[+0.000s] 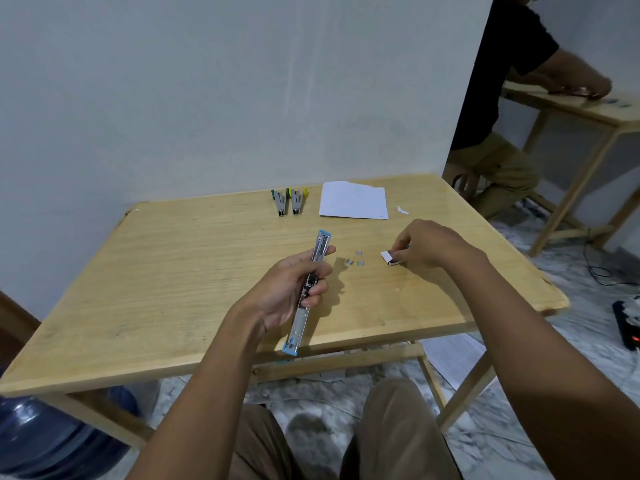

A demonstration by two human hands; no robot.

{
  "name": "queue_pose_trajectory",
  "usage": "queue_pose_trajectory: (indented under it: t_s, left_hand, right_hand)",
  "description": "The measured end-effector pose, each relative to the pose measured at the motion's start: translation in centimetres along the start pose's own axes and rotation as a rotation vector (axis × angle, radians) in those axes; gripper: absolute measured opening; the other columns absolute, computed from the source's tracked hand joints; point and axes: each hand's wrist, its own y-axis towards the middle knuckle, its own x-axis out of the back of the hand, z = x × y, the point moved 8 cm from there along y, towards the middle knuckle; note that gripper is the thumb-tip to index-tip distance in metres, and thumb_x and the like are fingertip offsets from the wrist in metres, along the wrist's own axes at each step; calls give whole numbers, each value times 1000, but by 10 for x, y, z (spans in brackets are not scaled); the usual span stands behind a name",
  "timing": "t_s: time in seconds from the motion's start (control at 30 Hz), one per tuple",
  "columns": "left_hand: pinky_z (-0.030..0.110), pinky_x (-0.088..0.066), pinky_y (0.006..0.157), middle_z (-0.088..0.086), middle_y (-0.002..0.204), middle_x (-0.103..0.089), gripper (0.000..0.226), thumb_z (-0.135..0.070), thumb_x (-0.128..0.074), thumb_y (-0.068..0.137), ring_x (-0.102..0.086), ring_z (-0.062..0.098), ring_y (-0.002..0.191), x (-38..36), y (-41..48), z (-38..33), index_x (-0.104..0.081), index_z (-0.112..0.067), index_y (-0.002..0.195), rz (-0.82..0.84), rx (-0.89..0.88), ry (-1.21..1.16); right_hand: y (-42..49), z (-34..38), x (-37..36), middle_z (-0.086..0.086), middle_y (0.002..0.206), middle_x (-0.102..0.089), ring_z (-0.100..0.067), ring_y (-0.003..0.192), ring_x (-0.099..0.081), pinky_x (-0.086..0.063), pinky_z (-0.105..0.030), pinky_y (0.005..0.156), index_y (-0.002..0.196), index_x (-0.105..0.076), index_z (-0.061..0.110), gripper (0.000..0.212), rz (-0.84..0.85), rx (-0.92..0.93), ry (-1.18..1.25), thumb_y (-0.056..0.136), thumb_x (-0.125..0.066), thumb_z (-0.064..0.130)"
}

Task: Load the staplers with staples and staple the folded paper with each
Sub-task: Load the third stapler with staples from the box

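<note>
A pale, smooth-grained wooden table [166, 271] with rounded corners stands against a plain grey wall. The left hand [294, 289] holds a long stapler of bright metal with light-blue plastic ends [298, 327], swung open into one straight strip. The fingers curl round its hinge in the middle and the thumb lies along the upper arm. The strip slants from the table's near edge up toward the middle, raised above the wood.

To the right, the right hand [429, 244] reaches down with bent fingers and pinches the end of a small white cardboard staple box [390, 258], which rests on the tabletop with its dark inside showing. Between the two hands lie three short grey metal staple pieces [358, 258], scattered near each other.

At the far edge, two small grey metal staplers lie side by side, nearly touching: one green-tipped [280, 202], one yellow-tipped [297, 201]. Just to the right of them sits the folded white paper sheet [353, 200], flat and roughly rectangular, with an uneven top edge. A tiny torn white paper scrap [402, 210] lies beside it.

A rounded translucent blue water jug [52, 441] stands on the marbled floor under the table's left side.
</note>
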Motion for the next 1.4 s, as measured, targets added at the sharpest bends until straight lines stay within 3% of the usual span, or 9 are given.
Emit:
queue_pose_trajectory:
  t_s: [0.23,0.4,0.53,0.67,0.73,0.87,0.93,1.2,1.4]
  left_hand:
    - [20,-28,39,1,70,-46,40,1,-33,99,-37,10,49,-2,1,3,-47,-1,137,4,13,0]
    - [20,-27,40,1,70,-45,39,0,-33,100,-37,10,49,-2,2,3,-47,-2,136,-3,17,6]
    - [20,-28,39,2,71,-44,38,0,-32,100,-37,10,49,-1,3,3,-48,-2,135,-6,21,-12]
    - [20,-27,39,2,70,-44,38,0,-33,100,-37,10,49,1,3,4,-48,-2,135,-18,18,-21]
    - [20,-27,39,2,70,-45,39,1,-33,99,-37,10,49,1,4,4,-48,-2,135,-18,15,-28]
    - [20,-26,40,2,70,-44,38,1,-33,99,-37,10,49,0,3,4,-49,-2,134,-19,10,-36]
    - [20,-25,40,2,70,-43,39,1,-33,99,-36,9,48,-2,2,3,-49,-2,134,-14,6,-48]
    - [19,-26,39,2,71,-44,38,-1,-34,99,-37,10,50,-1,0,8,-48,-3,134,-10,14,-88]
    - [20,-28,40,3,73,-46,32,-14,-34,91,-38,11,51,-6,-2,10,-50,-8,118,74,29,-212]
  right_hand:
    - [5,-3,-5,11,89,-73,-15,89,-66,-52,-33,75,76,-74,28,13,46,50,27,86,-66,32]
    - [10,-2,-6,6,90,-73,-22,87,-65,-38,-25,60,78,-74,26,19,11,94,-62,89,-58,30]
    - [7,-3,-7,5,94,-73,-23,88,-64,-34,-24,62,88,-74,21,21,-17,118,-41,94,-54,27]
    - [8,-11,-5,15,90,-65,-14,85,-60,-42,-29,69,81,-67,31,21,-76,98,237,98,-55,33]
    - [7,-15,0,8,96,-65,-12,89,-61,-46,-26,74,92,-68,27,17,-151,78,440,99,-54,35]
    - [-8,-9,15,4,86,-67,4,68,-61,-44,-9,59,98,-68,13,19,-332,63,767,101,-53,25]
    - [-15,-2,17,2,87,-69,4,64,-63,-49,-16,60,99,-67,11,15,-369,60,917,100,-54,20]
    - [-38,48,-13,-5,87,-72,-8,71,-70,-56,-22,65,110,-65,6,16,-240,119,1157,94,-63,6]
    - [-53,84,-32,-6,86,-78,-19,83,-74,-60,-29,80,99,-70,14,12,-117,196,1269,91,-67,5]
